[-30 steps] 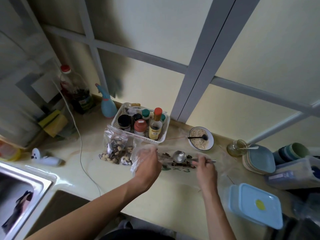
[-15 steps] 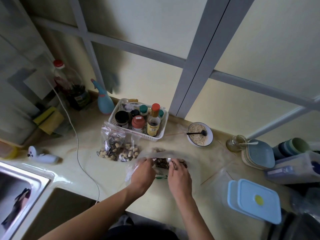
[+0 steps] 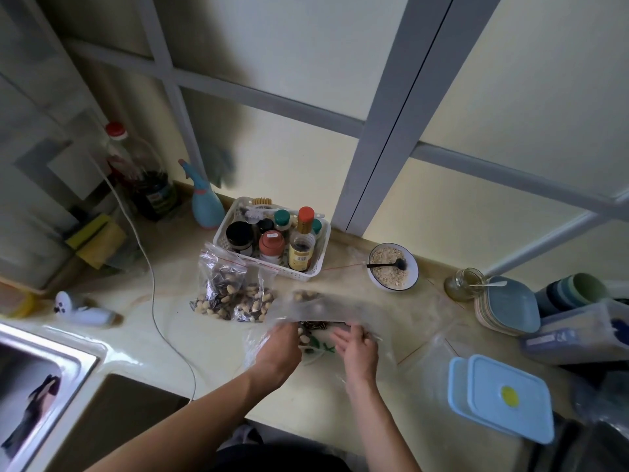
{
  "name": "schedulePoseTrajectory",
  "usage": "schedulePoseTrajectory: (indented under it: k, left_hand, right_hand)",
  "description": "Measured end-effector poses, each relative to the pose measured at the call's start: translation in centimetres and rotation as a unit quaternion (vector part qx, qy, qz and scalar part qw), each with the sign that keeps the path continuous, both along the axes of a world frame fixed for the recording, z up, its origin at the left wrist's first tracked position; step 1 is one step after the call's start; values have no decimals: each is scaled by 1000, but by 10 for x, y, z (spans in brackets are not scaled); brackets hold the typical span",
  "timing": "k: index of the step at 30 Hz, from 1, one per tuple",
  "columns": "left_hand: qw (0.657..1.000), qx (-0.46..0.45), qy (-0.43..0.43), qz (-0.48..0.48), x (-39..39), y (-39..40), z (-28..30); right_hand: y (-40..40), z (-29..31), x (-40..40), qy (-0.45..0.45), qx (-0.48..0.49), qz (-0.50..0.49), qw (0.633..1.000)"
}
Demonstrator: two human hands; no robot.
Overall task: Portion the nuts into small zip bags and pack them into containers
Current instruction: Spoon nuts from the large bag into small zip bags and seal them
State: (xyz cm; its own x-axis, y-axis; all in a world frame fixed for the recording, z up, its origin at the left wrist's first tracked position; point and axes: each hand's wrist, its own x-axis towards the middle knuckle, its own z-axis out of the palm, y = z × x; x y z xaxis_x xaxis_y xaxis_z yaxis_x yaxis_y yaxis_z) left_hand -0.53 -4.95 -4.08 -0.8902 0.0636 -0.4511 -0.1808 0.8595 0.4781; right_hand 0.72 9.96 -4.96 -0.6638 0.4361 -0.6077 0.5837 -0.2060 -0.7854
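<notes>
The clear plastic bag (image 3: 323, 310) lay crumpled on the counter (image 3: 211, 342) in front of the white condiment basket (image 3: 272, 233), dark seeds and pale nuts (image 3: 306, 330) showing through it. The left hand (image 3: 279, 349) gripped its edge; the right hand (image 3: 357, 345) touched it with straight fingers, grasping nothing.

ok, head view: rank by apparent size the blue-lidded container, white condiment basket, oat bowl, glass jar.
1-2. blue-lidded container and white condiment basket: look alike; container sits nearer the camera, so unsure.
3. oat bowl
4. glass jar
</notes>
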Motion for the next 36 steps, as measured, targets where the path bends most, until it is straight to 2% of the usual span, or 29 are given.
schedulePoseTrajectory:
  k: [3,10,16,23,26,30,34,36]
  left_hand:
    - [994,63,30,90,-1,2,2]
    - [976,132,45,166,-7,17,15]
    - [963,148,-8,224,-10,25,14]
    - [963,135,1,234,-11,30,14]
    - [962,135,-1,239,-11,31,14]
    - [963,142,20,229,-10,31,12]
    - [964,180,32,192,-5,33,13]
    - [964,180,38,190,-3,33,11]
  right_hand:
    - [10,10,0,14,-27,-46,998]
    - [30,51,-5,60,104,25,992]
    - [41,68,2,90,178,70,977]
    - [47,78,20,109,201,135,964]
    - [45,74,27,113,233,215,942]
    - [41,76,32,149,284,335,886]
    - [42,68,37,155,267,455,835]
    - [45,61,42,153,248,478,829]
